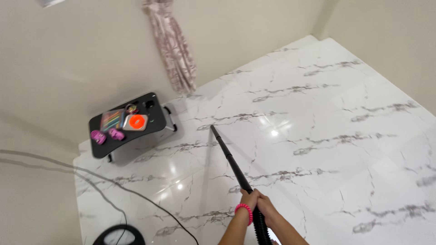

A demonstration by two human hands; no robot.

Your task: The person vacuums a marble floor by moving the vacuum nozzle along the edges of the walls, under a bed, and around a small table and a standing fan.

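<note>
— So, where is the black vacuum wand (229, 156) right now?

— It runs from the person's hands out over the white marble floor (318, 136), its far tip resting on the floor just short of the small black folding tabletop (97, 147) by the wall.

— How is it held?

— Both hands wrap it where the wand meets the ribbed hose (260, 227). The left hand (249, 199), with a pink hair tie (245, 211) on the wrist, has its grip pressed together around the tube; the right hand (265, 206) closes on it just beside. Two hands stacked like that likely steady the long tube at a low slant.

— And the rest?

— The vacuum body (119, 236) sits on the near side of the tabletop, its cord (118, 188) trailing across the floor. A pinkish curtain (175, 54) hangs beyond the tabletop, which carries a bright orange disc (135, 121) and pink items (106, 135).
</note>
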